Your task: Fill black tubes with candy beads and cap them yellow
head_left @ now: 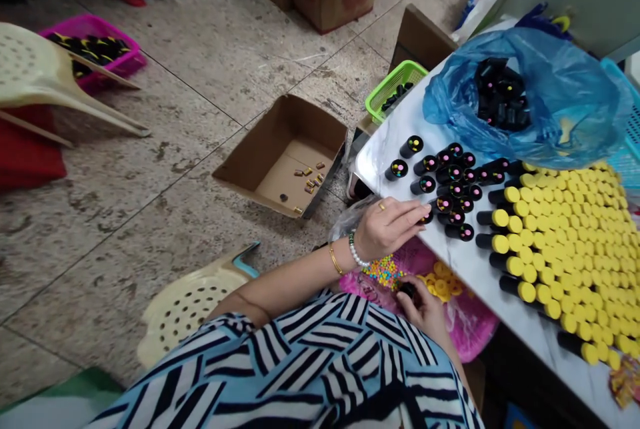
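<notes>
My left hand (389,225), with a ring and bracelets, reaches onto the white table (470,269). Its fingertips are closed on a black tube (428,216) at the edge of a cluster of open black tubes (453,182) with coloured beads inside. My right hand (426,305) is lower, over a pink basket (470,332) on my lap. It is closed around another black tube (407,290). The basket holds small coloured beads (384,271) and loose yellow caps (443,282). Rows of black tubes with yellow caps (565,235) lie on the table to the right.
A blue plastic bag (560,102) of black tubes sits at the table's far end. A green basket (395,85) stands by the table. On the floor are an open cardboard box (280,155), a pink basket (95,49) and cream plastic stools (190,302).
</notes>
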Available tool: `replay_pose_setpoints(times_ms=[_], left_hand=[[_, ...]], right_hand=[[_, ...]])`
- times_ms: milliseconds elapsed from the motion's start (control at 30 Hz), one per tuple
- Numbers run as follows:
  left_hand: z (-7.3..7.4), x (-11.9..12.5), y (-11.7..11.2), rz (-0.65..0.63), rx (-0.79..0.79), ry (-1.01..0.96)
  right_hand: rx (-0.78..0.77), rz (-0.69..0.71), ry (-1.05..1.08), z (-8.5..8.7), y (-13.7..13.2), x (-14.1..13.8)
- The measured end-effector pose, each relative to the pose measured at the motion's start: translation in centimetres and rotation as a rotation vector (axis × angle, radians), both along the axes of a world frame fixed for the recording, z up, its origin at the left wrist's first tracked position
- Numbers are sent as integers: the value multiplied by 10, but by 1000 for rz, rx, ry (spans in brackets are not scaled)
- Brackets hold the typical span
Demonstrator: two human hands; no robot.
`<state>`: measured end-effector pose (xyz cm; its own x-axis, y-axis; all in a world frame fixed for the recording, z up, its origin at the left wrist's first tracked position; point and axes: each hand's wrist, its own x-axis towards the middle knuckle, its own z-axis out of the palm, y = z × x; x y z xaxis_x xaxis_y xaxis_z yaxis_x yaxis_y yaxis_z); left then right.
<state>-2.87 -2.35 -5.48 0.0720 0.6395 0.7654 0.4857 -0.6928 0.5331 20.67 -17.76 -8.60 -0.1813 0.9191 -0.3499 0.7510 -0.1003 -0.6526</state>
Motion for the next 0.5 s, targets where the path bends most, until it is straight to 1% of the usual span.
replay_pose_setpoints(times_ms=[167,400,500], left_hand=[[0,-1,1,-1,29,-6],[0,-1,0,-4,16,-6],[0,0,-2,45,-12,1]], right_hand=[[-10,-12,22,-4,0,-3],[24,-19,46,-2,4,-5],[4,-50,40,-3,3,-6]])
